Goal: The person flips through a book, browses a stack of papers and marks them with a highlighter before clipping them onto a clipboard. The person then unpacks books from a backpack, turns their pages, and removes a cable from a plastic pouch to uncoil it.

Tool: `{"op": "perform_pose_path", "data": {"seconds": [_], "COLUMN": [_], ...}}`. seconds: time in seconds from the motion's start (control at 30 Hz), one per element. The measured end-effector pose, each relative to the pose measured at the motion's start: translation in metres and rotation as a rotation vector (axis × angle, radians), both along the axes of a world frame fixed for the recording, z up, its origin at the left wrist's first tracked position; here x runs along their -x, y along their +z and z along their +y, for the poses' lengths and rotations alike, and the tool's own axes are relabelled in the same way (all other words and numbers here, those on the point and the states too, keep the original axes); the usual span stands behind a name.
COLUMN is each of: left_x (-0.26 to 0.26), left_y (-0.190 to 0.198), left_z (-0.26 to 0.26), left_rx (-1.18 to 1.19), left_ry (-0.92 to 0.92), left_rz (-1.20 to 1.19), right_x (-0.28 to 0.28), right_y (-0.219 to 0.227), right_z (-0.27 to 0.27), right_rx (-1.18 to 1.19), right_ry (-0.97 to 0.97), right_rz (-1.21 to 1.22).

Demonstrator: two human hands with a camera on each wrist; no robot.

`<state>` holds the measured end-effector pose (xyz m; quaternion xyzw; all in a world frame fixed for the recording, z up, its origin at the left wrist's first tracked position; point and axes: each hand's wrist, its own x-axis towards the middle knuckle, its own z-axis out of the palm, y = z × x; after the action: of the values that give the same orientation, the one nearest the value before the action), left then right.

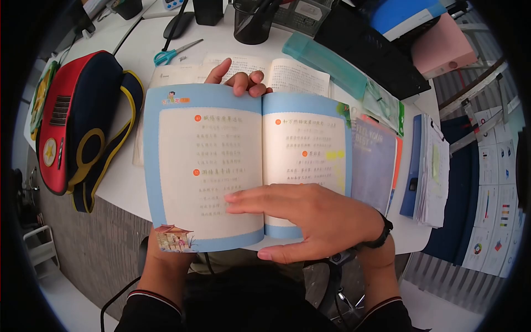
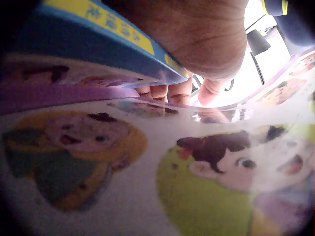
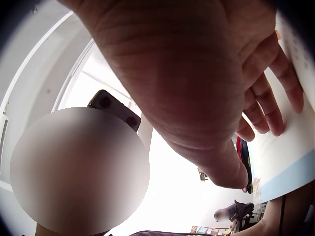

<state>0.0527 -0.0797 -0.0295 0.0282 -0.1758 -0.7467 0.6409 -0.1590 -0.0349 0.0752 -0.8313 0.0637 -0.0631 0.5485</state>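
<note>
An open book (image 1: 207,166) with blue-bordered pages of Chinese text faces up in front of my body. My left hand (image 1: 240,83) holds it from behind, with thumb and bent fingertips showing past the top edge and the palm hidden. Seen by the left wrist camera, the cover (image 2: 211,196) carries cartoon children, and the left hand (image 2: 197,44) lies against the book near its blue and yellow spine (image 2: 113,29). Across the lower pages stretches my right hand (image 1: 315,216), fingers extended over the left page and thumb spread. The right wrist view shows these fingers (image 3: 266,105) close to the page.
Behind the book, another open book (image 1: 298,76) lies on the white desk (image 1: 124,191), near teal scissors (image 1: 177,52). A red and navy backpack (image 1: 83,122) sits left. At right are a teal case (image 1: 326,63), folders (image 1: 376,155) and a blue binder (image 1: 412,166). A pen holder (image 1: 253,22) stands behind.
</note>
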Motion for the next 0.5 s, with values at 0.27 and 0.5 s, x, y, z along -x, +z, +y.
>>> {"op": "perform_pose_path", "data": {"seconds": [0.27, 0.5], "left_x": [-0.003, -0.002], "left_y": [-0.009, -0.01], "left_z": [-0.003, -0.006], "left_rx": [0.123, 0.164], "left_ry": [-0.046, -0.076], "left_rz": [0.03, 0.106], "right_x": [0.013, 0.04], "right_y": [0.014, -0.014], "right_z": [-0.024, -0.077], "right_rx": [0.192, 0.648], "right_ry": [-0.312, -0.879], "right_rz": [0.131, 0.182]}}
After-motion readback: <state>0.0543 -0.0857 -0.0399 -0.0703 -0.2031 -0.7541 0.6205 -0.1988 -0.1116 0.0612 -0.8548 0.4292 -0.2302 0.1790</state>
